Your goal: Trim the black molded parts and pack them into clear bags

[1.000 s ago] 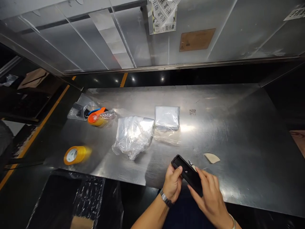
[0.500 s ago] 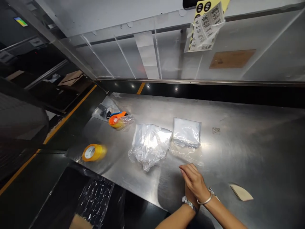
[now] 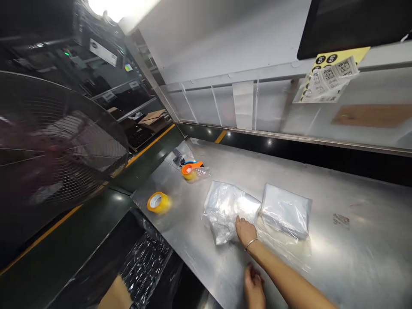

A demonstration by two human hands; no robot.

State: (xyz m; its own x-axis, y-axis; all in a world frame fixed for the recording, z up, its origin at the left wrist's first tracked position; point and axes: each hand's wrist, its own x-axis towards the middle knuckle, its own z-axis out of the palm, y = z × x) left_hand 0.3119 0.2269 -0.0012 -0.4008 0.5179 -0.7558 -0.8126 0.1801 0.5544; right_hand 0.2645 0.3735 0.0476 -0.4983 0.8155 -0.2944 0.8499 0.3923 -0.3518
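My right hand (image 3: 246, 231), with a thin bangle on its wrist, is at the lower right edge of a crumpled clear plastic bag (image 3: 222, 210). Its fingers are curled together on the film. Close to the table's front edge is my left hand (image 3: 254, 285), bent inward and blurred, below my right forearm. What its fingers do is unclear. Just right of the crumpled bag lies a flat stack of clear plastic bags (image 3: 286, 208), with a loose film sleeve spreading from its near side.
A yellow tape roll (image 3: 157, 202) stands on the left of the metal table (image 3: 186, 231). Behind it is an orange tape dispenser (image 3: 191, 170). A large fan (image 3: 64, 146) stands at left, and a carton flap (image 3: 116, 294) shows below. Label sheets (image 3: 328, 79) hang on the back panel.
My hands were crossed together over the table and are now apart. The right one has moved forward and left onto the crumpled bag; the left is low. The view has swung left.
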